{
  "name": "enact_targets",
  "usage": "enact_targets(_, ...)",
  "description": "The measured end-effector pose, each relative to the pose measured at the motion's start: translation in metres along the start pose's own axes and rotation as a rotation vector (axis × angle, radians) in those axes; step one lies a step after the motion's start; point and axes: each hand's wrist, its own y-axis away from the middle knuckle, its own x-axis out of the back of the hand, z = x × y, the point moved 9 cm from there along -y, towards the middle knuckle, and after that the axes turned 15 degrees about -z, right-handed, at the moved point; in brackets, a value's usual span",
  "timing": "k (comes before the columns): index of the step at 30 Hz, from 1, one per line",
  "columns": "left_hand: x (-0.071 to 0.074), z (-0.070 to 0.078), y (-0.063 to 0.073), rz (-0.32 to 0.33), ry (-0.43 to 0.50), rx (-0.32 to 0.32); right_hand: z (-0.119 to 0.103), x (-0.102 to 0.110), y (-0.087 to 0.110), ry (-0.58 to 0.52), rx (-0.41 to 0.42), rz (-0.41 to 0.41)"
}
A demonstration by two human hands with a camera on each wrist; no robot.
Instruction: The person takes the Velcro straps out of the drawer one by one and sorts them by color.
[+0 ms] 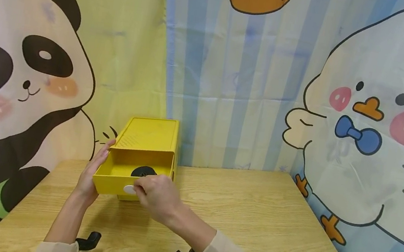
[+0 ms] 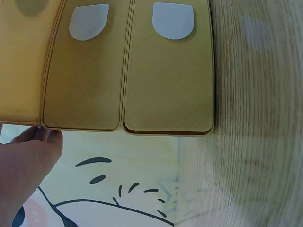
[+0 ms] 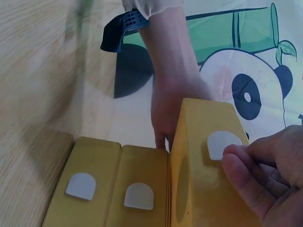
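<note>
A small yellow drawer cabinet point(image 1: 151, 133) stands on the table, its top drawer point(image 1: 109, 184) pulled out. Inside that drawer lies a round black object point(image 1: 144, 171), partly hidden by the drawer front. My right hand point(image 1: 159, 196) pinches the white tab handle point(image 3: 222, 144) on the drawer front between thumb and fingers. At the cabinet's left side, my left hand point(image 1: 93, 170) rests with its fingers extended along the wall beside the drawer. Two lower drawers point(image 2: 168, 85) are in, each with a white tab, as both wrist views show.
The wooden table point(image 1: 250, 222) extends to the right of the cabinet. Behind it hangs a printed curtain point(image 1: 225, 81) with a panda and a white bird. Black curved pieces point(image 1: 90, 241) show at both wrists, close to the sleeves.
</note>
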Motion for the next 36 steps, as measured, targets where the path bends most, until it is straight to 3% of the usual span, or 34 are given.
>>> enact_targets(8, -0.001, 0.002, 0.002, -0.011, 0.036, -0.013, -0.012, 0.007, 0.002, 0.1, 0.075, 0.017)
enact_targets(17, -0.003, 0.003, 0.002, -0.028, 0.057, -0.03, -0.009, 0.033, -0.007, -0.013, 0.199, 0.109)
enact_targets(21, -0.002, 0.002, 0.001, -0.027, 0.051, -0.018, 0.001, 0.042, -0.018, -0.019, 0.188, 0.111)
enact_targets(24, -0.002, 0.002, 0.001, -0.026, 0.047, -0.006, 0.013, 0.038, -0.03, 0.008, 0.129, -0.002)
enact_targets(27, -0.001, 0.002, 0.001, -0.02, 0.04, -0.001, 0.027, 0.026, -0.044, 0.008, 0.057, -0.186)
enact_targets(32, 0.0, -0.001, 0.001, -0.004, 0.033, 0.017, 0.046, -0.002, -0.061, -0.102, 0.012, -0.449)
enact_targets(36, 0.001, -0.002, 0.001, 0.006, 0.026, 0.03, 0.052, -0.016, -0.066, -0.222, 0.033, -0.554)
